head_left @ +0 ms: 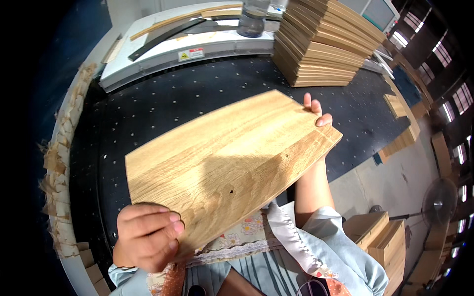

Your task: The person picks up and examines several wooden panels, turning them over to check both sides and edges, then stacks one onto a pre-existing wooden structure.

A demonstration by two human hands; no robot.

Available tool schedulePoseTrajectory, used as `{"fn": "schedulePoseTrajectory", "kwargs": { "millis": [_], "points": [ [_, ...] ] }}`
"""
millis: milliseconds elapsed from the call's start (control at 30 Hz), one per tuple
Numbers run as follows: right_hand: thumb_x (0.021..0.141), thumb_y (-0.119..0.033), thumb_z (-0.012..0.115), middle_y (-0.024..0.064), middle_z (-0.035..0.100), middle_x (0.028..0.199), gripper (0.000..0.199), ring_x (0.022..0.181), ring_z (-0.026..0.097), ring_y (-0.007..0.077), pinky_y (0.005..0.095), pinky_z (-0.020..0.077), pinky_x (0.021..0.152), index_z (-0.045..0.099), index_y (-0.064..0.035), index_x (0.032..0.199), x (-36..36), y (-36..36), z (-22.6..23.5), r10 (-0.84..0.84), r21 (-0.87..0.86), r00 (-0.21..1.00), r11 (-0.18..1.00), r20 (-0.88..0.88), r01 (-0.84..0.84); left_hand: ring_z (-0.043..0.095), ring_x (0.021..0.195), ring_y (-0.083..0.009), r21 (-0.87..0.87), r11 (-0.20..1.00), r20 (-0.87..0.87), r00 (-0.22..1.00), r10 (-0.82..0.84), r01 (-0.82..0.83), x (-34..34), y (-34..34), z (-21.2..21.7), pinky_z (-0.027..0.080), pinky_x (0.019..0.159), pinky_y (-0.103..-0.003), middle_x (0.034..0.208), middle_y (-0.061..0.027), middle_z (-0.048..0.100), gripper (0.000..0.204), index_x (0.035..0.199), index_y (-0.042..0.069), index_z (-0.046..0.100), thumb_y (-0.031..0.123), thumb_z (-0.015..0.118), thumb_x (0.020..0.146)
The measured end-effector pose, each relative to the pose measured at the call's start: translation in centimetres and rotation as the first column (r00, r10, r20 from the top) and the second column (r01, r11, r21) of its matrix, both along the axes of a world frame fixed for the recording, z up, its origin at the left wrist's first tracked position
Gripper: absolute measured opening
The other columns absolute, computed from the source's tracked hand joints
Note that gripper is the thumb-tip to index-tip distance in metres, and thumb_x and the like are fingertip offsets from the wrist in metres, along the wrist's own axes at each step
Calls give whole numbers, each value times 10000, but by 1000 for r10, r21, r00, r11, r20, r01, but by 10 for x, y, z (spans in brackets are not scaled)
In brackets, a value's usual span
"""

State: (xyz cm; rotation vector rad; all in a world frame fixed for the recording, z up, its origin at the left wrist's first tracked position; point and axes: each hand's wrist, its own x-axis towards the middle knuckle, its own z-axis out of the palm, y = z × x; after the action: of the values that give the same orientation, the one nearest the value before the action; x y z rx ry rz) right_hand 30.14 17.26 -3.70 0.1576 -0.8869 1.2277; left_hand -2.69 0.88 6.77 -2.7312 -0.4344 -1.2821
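Observation:
A light brown wooden board with visible grain is held up at a tilt above a black table. Two small dark spots mark its face, and a shadow falls across its middle. My left hand grips the board's near left corner, fingers closed over the edge. At the far right end, my right hand holds the board from beneath; a few fingertips show over the edge and the rest of the hand is hidden behind it.
The black tabletop is dotted with small holes. Stacked wooden boards rise at its back right. Behind is a white machine ledge with a dark metal bar and a clear water container. Wooden panels and a fan stand at right.

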Motion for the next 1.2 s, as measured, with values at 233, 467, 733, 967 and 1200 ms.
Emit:
{"fn": "schedulePoseTrajectory", "kwargs": {
  "millis": [233, 467, 733, 967, 1200],
  "points": [
    [877, -228, 508, -74, 505, 1247, 101, 1277, 350, 155, 516, 364, 1012, 598, -272, 889, 6, 1, 15, -97, 240, 995, 967, 30, 87, 553, 631, -153, 187, 978, 35, 996, 85, -90, 28, -20, -14, 496, 562, -289, 763, -7, 572, 164, 762, 132, 521, 189, 650, 678],
    [890, -161, 490, 74, 520, 1235, 74, 1237, 399, 216, 461, 398, 989, 564, -161, 896, 6, 1, 21, -60, 157, 998, 986, -7, 61, 602, 695, -168, -20, 980, 227, 953, 198, -199, 31, -17, -17, 510, 580, -270, 756, -51, 621, 102, 753, 96, 570, 138, 655, 714],
    [698, 35, 570, 83, 529, 1081, 553, 1014, 499, 162, 292, 384, 900, 377, 14, 1216, -19, -34, 52, 19, -255, 526, 889, 850, 381, 538, 776, -110, -767, 639, 588, 458, 666, 56, -56, 34, -34, 424, 718, -230, 888, -51, 556, 345, 1069, -5, 515, 220, 602, 822],
    [810, -43, 612, 119, 556, 1091, 439, 1012, 527, 187, 314, 395, 913, 417, 23, 1197, -40, -18, 8, 167, -362, 477, 862, 863, 354, 569, 740, -111, -790, 373, 571, 361, 737, 487, -88, 61, -93, 464, 680, -239, 828, -43, 593, 222, 1042, 44, 522, 159, 591, 865],
    [763, -76, 659, 168, 538, 1130, 546, 1065, 515, 260, 340, 380, 944, 413, 14, 1241, -42, -7, -34, -115, 1, 165, 824, 980, 567, 548, 926, -148, -854, 400, 494, 278, 824, 332, -95, 77, -128, 436, 832, -280, 978, -81, 586, 246, 1085, 34, 496, 108, 566, 861]
  ]
}}
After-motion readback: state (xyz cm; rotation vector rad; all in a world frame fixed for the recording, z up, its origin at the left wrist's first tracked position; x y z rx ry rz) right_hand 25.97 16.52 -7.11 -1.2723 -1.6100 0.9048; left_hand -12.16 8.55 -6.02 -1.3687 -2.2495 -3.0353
